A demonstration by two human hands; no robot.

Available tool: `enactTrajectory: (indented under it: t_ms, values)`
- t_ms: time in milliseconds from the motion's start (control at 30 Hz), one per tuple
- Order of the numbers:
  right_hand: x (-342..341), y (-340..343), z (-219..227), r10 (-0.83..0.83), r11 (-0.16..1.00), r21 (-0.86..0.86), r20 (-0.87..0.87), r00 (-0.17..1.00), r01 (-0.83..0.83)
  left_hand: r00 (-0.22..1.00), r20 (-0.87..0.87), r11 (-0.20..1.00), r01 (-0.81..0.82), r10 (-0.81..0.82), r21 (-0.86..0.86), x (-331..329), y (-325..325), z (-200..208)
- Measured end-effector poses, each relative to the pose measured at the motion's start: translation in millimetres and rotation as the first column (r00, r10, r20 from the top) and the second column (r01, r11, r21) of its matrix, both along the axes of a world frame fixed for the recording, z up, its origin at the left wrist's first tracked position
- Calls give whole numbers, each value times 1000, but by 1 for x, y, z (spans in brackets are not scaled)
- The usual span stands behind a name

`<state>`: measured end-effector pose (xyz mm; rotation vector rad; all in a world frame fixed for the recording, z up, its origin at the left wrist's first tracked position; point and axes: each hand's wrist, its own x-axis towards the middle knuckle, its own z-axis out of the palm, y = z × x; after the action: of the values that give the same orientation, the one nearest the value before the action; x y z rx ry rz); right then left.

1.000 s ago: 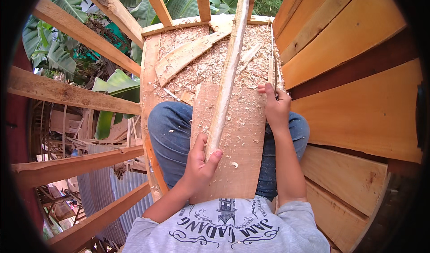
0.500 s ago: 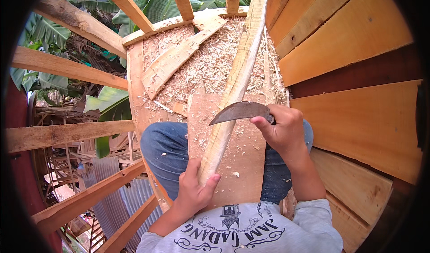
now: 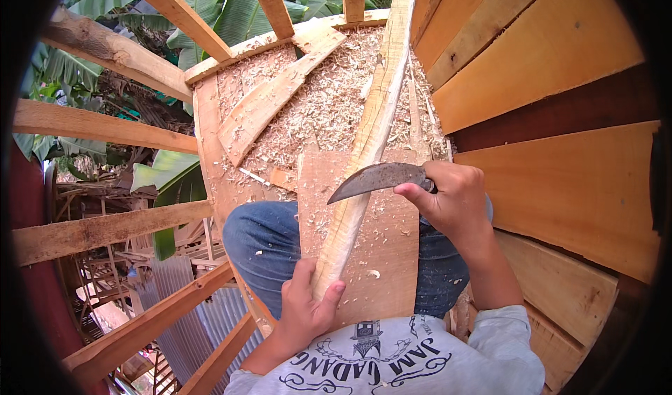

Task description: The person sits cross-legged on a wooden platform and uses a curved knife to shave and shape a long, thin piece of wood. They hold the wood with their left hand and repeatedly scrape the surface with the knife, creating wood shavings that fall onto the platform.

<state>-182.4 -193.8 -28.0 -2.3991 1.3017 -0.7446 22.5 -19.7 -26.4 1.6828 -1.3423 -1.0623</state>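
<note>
A long pale wooden strip [image 3: 374,125] runs from my lap up and away past the far edge, with bark-like grain on one side and a whitish shaved face on the other. Its near end is gripped by my left hand [image 3: 306,304], fingers and thumb around it. My right hand [image 3: 450,195] is closed on the handle of a curved knife [image 3: 378,179], thumb pressed along the back of the blade. The dark blade lies across the strip, its tip pointing left. Beneath the strip, a flat board [image 3: 392,255] rests across my thighs.
Wood shavings [image 3: 336,94] cover the floor ahead, where a loose angled plank [image 3: 269,101] lies. Orange-brown board walling [image 3: 546,192] stands close on my right. Spaced wooden rails [image 3: 105,234] run along the left, with banana leaves and corrugated sheet [image 3: 175,318] beyond.
The view has shifted slightly. My left hand still holds the strip's end, and the knife stays across the strip at nearly the same place.
</note>
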Motion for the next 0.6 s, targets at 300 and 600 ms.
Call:
enactTrajectory:
  t_ms: [300, 600]
  values:
    - [1, 13, -6, 23, 999, 45, 32, 999, -24, 1000, 4, 1000, 7, -6, -31, -3, -2, -2]
    - [6, 20, -7, 40, 996, 74, 148, 988, -52, 999, 35, 998, 36, -34, -49, -3, -4, 3]
